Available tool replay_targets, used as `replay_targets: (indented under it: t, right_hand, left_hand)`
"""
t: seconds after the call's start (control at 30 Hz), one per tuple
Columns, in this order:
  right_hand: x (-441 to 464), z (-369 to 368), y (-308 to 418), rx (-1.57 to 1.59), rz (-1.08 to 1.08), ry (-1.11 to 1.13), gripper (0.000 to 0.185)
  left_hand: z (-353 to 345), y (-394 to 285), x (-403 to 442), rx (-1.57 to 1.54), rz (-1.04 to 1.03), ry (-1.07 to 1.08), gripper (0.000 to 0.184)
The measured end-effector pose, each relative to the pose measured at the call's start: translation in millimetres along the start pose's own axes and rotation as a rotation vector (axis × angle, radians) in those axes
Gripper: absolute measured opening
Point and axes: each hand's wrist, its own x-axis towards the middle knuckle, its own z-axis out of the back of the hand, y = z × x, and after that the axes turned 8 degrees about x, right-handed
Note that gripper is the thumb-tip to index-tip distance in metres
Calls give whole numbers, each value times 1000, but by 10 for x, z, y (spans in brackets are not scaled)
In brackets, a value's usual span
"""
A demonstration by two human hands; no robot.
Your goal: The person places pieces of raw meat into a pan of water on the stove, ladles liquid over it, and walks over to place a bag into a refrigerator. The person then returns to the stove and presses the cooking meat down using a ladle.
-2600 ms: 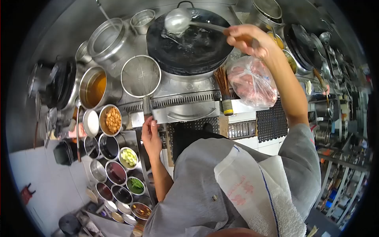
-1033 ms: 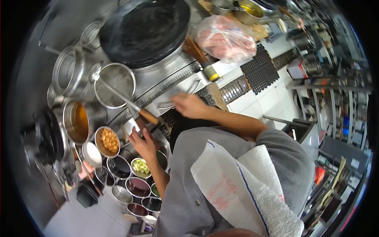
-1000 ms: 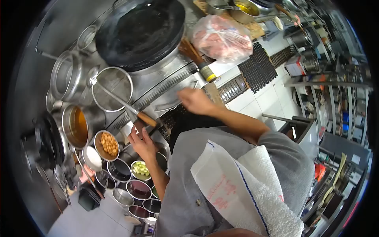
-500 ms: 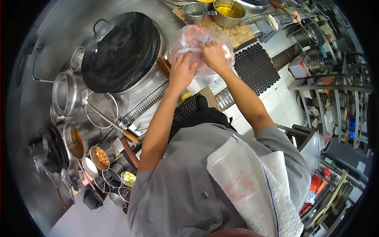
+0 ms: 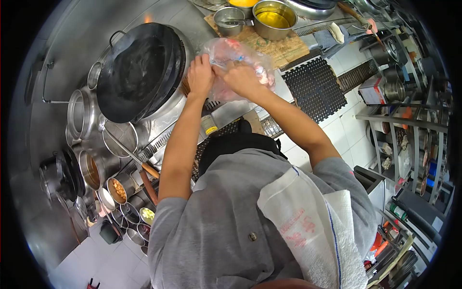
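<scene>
A clear plastic bag [image 5: 263,65] with pinkish pieces inside, like raw meat, rests on the counter to the right of the big black wok [image 5: 137,72]. My left hand [image 5: 199,76] is closed on the gathered plastic at the bag's left side, close to the wok rim. Beside it, my right hand [image 5: 239,79] has its fingers curled round the bunched top of the same bag. The fingertips are partly hidden. Under my left hand, the bristles of a brown brush or whisk [image 5: 185,85] stick out.
Beyond the bag, a pot of yellow liquid [image 5: 274,20] and a small steel pot [image 5: 228,21] stand by a wooden board [image 5: 284,48]. A flame [image 5: 147,18] shows behind the wok. A wire strainer [image 5: 120,139] and several ingredient containers lie left. Metal shelves [image 5: 409,125] stand right.
My left hand has moved left and closed on the plastic. My right hand has shifted left across the bag, nearer to it. A flame now shows behind the wok.
</scene>
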Motion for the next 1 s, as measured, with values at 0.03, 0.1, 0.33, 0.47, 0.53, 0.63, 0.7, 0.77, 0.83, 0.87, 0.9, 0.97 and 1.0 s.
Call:
replay_targets:
  t: [0.03,0.1,0.33,0.47,0.53,0.63,0.7,0.77,0.83,0.87,0.9,0.97,1.0]
  right_hand:
    - [35,-23,-17,-90,31,29,30]
    - [-13,-81,-28,-174,58,65,29]
    - [14,6,140,-225,-62,5,23]
    - [79,100,114,-228,409,-76,27]
    - [2,-48,150,-280,327,-74,24]
    - [-82,-60,275,-367,193,77,19]
    - [-193,-26,408,-396,149,235,16]
    - [-305,-25,481,-244,75,203,13]
    - [-426,-82,472,-156,-1,146,12]
    - [-500,-113,472,-61,-76,88,12]
    - [-560,-124,498,-66,-83,88,12]
    - [-654,-142,608,-29,-184,4,9]
    - [-678,-112,622,-14,-195,-13,9]
  left_hand:
    - [15,-1,71,0,-7,-5,26]
    - [62,-11,147,-97,39,53,22]
    - [250,89,318,-203,-6,235,25]
    - [349,268,436,-305,-60,362,29]
    - [335,271,443,-250,-87,328,28]
    - [297,192,416,-117,-121,266,30]
    - [220,114,373,-44,-117,244,32]
    - [112,58,429,93,-68,233,33]
    - [95,3,502,88,-55,263,31]
    - [80,-38,531,89,-40,298,30]
    - [42,-71,576,83,-47,297,30]
    - [-46,-127,680,124,-56,315,30]
    - [-94,-129,729,119,-76,321,30]
